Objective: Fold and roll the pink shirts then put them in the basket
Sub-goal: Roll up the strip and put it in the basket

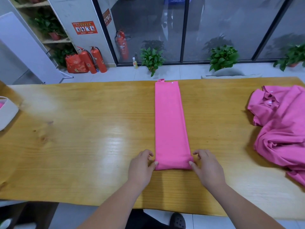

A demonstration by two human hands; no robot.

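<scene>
Fold done on one folded shirt (170,123), a long strip lying mid-counter (82,129); its near end shows one small turn, so roll barely begun. L hand (142,166) and R hand (206,166): each grip pinches a corner of that near end. Right of folded shirt, well apart: heap of unfolded pink shirts (280,129), not yet done. Far left of folded shirt: basket (7,113), bit of pink inside, prob. rolled shirt; count can't tell.

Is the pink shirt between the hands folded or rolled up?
Folded, roll barely begun: the shirt is a long flat strip, its near end curled between left hand and right hand.
</scene>
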